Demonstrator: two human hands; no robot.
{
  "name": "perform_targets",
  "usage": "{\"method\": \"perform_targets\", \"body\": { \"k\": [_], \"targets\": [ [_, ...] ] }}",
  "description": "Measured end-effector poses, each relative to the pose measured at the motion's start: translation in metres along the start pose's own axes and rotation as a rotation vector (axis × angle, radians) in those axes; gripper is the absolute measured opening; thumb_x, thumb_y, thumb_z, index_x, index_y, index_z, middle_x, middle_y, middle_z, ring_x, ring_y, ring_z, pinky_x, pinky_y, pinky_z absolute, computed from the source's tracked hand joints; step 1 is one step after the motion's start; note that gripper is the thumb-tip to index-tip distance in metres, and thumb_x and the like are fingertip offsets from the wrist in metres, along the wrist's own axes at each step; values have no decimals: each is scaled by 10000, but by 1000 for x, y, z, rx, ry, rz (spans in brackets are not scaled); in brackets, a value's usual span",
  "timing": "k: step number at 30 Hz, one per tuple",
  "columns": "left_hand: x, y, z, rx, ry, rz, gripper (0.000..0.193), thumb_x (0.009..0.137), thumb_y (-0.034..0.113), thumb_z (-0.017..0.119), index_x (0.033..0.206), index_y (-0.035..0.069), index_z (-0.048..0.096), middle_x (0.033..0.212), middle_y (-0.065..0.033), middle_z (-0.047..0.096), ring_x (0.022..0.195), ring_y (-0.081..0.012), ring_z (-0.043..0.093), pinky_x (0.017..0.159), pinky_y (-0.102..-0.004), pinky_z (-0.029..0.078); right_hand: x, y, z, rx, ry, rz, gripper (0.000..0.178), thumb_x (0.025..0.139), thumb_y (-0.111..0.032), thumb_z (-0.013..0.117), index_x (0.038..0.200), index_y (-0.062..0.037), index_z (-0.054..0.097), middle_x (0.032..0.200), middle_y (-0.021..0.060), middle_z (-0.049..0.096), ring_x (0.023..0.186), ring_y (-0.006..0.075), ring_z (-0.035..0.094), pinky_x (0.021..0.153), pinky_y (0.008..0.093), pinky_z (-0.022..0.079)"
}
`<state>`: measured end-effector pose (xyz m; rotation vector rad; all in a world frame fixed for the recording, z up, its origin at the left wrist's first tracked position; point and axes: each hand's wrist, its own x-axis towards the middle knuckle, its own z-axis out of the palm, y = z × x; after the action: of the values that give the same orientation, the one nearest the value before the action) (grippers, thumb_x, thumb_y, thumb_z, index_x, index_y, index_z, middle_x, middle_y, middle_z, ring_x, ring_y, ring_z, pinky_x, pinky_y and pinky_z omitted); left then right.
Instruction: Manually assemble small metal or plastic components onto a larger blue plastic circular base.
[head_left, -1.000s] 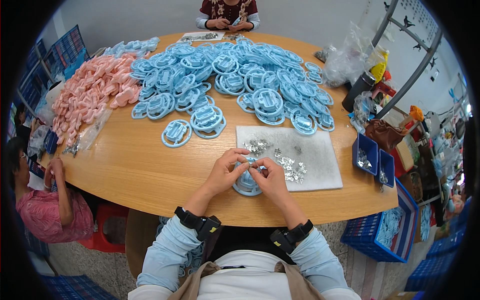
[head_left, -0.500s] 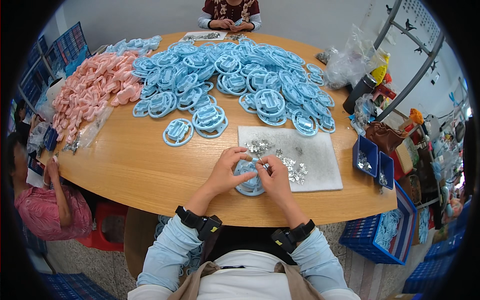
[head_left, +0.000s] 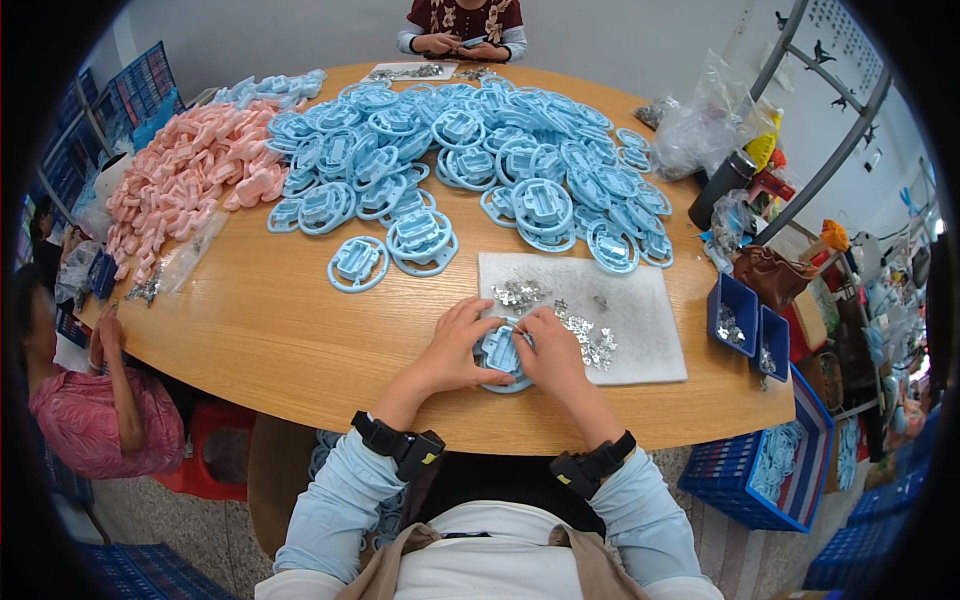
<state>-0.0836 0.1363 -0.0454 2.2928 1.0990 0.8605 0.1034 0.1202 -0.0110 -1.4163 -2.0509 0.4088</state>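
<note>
In front of me a round light-blue plastic part (head_left: 501, 352) lies at the table's front, by the left edge of a white foam mat (head_left: 640, 330). My left hand (head_left: 456, 348) grips its left side, thumb along the near rim and fingers at the far rim. My right hand (head_left: 554, 352) is closed over the right side, fingertips pinched together at the part's upper edge. Whatever lies between those fingertips is hidden. Beside my right hand, small silvery metal pieces (head_left: 597, 346) are scattered on the mat, with another cluster (head_left: 518, 294) beyond my hands.
Light-blue round parts (head_left: 540, 205) are heaped across the table's far side, pink plastic parts (head_left: 190, 170) to their left. Two blue bins (head_left: 733, 313) with metal pieces stand at the right edge, near a black bottle (head_left: 722, 186). Co-workers sit opposite (head_left: 465, 25) and at left (head_left: 110, 425).
My right hand has turned and lowered onto the part's right side. My left thumb has moved down to the near rim, uncovering the part's middle. The opposite co-worker's hands have shifted.
</note>
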Motion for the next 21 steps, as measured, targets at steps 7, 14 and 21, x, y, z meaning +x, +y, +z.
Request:
{"method": "perform_targets", "body": {
  "k": [7, 14, 21],
  "targets": [
    [-1, 0, 1, 37, 36, 21, 763, 545, 495, 831, 1075, 3, 591, 1332, -188, 419, 1263, -375, 355, 1044, -465, 281, 1, -5, 6, -151, 55, -83, 74, 803, -120, 628, 846, -60, 613, 898, 68, 569, 656, 275, 618, 561, 365, 504],
    [0, 5, -2, 25, 1, -22, 762, 563, 483, 827, 1124, 33, 573, 1356, -171, 406, 1277, -363, 343, 1051, -464, 264, 1, -6, 12, -319, 98, -211, 70, 770, -95, 590, 825, -52, 593, 874, 77, 526, 580, 255, 608, 484, 350, 506],
    [-1, 6, -3, -4, -29, -45, 787, 583, 484, 804, 1190, 54, 547, 1367, -183, 383, 1285, -359, 332, 1060, -467, 236, -1, -6, 16, -324, 105, -242, 44, 746, -80, 604, 787, -64, 599, 856, 67, 529, 579, 247, 607, 489, 339, 502]
  ]
}}
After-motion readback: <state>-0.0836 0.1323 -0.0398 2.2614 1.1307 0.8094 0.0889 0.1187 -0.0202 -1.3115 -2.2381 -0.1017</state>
